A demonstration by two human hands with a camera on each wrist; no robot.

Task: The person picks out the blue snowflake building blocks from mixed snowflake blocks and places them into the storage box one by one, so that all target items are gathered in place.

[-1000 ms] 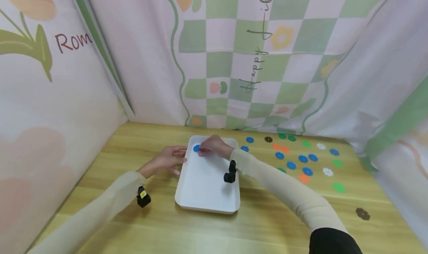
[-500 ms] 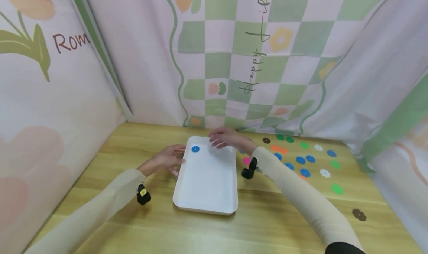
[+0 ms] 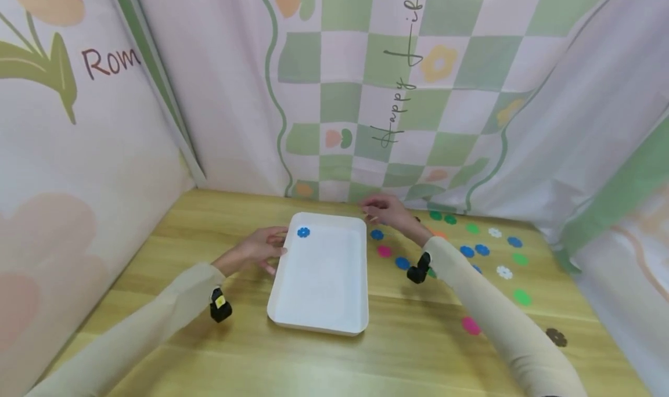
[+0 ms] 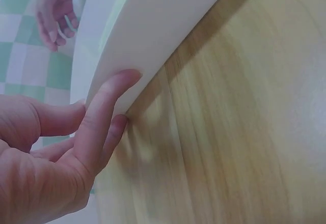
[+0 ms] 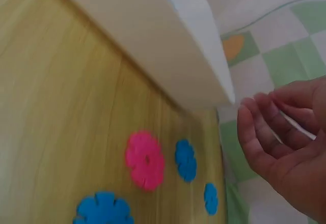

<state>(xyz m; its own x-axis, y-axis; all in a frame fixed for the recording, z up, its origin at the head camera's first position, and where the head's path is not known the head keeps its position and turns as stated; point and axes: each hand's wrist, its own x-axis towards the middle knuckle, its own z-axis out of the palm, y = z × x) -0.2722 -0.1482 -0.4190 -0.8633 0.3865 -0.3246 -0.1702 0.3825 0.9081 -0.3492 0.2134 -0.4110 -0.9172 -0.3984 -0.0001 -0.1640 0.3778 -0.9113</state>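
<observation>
A white rectangular tray (image 3: 324,281) lies on the wooden table, with one blue flower-shaped disc (image 3: 304,232) inside near its far left corner. My left hand (image 3: 257,247) is at the tray's left side; in the left wrist view its relaxed fingers (image 4: 94,117) touch the outer wall and reach the rim. Just past the far right corner of the tray is my right hand (image 3: 387,210), above the table. Its fingers bend loosely with nothing visible between them in the right wrist view. A pink flower disc (image 5: 145,160) and several blue ones lie below it.
More flower discs are scattered to the right: green (image 3: 521,297), white (image 3: 504,272), blue (image 3: 514,242), pink (image 3: 471,325) and brown (image 3: 556,337). A checkered curtain (image 3: 387,95) hangs along the table's back edge, and another printed curtain (image 3: 78,153) stands on the left.
My right hand has let go of the blue disc in the tray and moved right, past the tray's far right corner. My left hand has stayed at the tray's left side.
</observation>
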